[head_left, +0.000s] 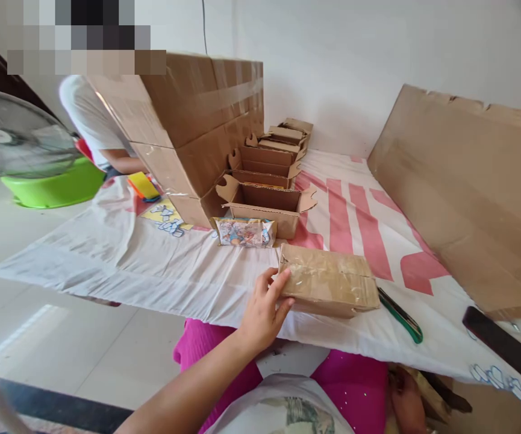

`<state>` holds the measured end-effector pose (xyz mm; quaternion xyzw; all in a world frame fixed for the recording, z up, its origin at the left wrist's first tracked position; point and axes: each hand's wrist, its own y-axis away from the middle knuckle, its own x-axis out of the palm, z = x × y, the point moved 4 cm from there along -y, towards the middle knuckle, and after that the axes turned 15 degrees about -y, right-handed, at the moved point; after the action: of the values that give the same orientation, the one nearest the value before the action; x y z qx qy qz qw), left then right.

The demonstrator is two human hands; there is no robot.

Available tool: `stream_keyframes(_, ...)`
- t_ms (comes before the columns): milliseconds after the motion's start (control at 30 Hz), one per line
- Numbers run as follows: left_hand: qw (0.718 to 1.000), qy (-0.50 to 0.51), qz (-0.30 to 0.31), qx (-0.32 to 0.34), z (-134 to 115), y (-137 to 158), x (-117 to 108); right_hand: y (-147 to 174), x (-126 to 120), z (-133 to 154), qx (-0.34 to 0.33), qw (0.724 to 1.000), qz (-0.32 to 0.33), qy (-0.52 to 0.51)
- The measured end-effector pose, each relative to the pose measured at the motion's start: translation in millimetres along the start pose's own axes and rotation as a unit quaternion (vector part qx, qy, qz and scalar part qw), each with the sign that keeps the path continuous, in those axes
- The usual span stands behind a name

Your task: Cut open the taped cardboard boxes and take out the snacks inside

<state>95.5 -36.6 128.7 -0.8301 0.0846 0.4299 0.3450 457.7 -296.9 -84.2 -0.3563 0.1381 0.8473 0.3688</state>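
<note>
Left hand (264, 316) is on the job: fingers and thumb close on the left end of the tan, oblong, taped cardboard box (330, 280), fingertips at the top corner, thumb low on the near side. Box lies closed and flat, extending rightward from the grip; long axis runs roughly left to right, right end slightly nearer the body. Key relation, as I judge it: grip is at one short end only, so nearly all the length sits to the right, unsupported by a hand.

Right hand (407, 401) is off the box, down past the table edge by the right knee, partly hidden; can't tell whether it's closed or holding anything. Left is clearly nearer.

Edges: box sits near the front edge of the white-and-red cloth (188, 283), so little room toward the body. Slim green-handled cutter (403, 319) lies just beside the right end, likely in the way of a slide that direction. Beyond the box's far left corner, a colourful printed packet (244, 233) stands against the nearest open brown cardboard box (287, 223). Best open room: plain cloth to the left, plus the red-striped stretch beyond, short of the large brown cardboard panel (463, 199).
</note>
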Motion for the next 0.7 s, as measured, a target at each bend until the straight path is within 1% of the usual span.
stream_keyframes(67,0.999,0.017,0.006,0.032,-4.7,-2.2,6.5,5.3,-7.0,1.6,-0.014,1.0,-0.013,-0.009)
stream_keyframes(100,0.999,0.027,0.008,0.04,-5.1,-3.9,8.5,10.6,-11.0,9.9,-0.038,0.999,-0.004,-0.019)
stream_keyframes(133,0.998,0.039,0.011,0.048,-5.0,-6.0,10.0,16.8,-14.8,23.7,-0.077,0.996,0.019,-0.031)
stream_keyframes(167,0.997,0.052,0.013,0.054,-4.4,-8.3,11.0,23.1,-18.8,42.1,-0.127,0.99,0.049,-0.047)
stream_keyframes(233,0.995,0.077,0.017,0.063,-2.6,-12.8,12.4,33.0,-29.3,88.4,-0.246,0.961,0.104,-0.078)
stream_keyframes(300,0.993,0.098,0.014,0.07,-1.1,-16.3,13.1,30.4,-45.8,134.9,-0.335,0.934,0.086,-0.086)
stream_keyframes(333,0.992,0.104,0.011,0.072,-0.5,-17.4,13.5,23.4,-53.1,155.2,-0.364,0.926,0.073,-0.075)
stream_keyframes(400,0.991,0.11,0.004,0.075,0.4,-17.9,14.2,-1.5,-63.6,185.2,-0.378,0.924,0.04,-0.04)
stream_keyframes(467,0.991,0.11,0.002,0.077,0.8,-16.8,14.8,-32.1,-65.8,200.6,-0.374,0.927,0.007,0.02)
stream_keyframes(533,0.991,0.109,0.003,0.078,1.4,-15.0,15.3,-58.7,-59.8,203.8,-0.367,0.926,-0.009,0.085)
stream_keyframes(567,0.991,0.11,0.005,0.076,1.9,-14.1,15.5,-68.8,-54.3,202.1,-0.359,0.926,-0.004,0.116)
stream_keyframes(700,0.992,0.113,0.013,0.063,3.1,-11.9,17.4,-89.5,-34.6,188.9,-0.308,0.927,0.026,0.211)
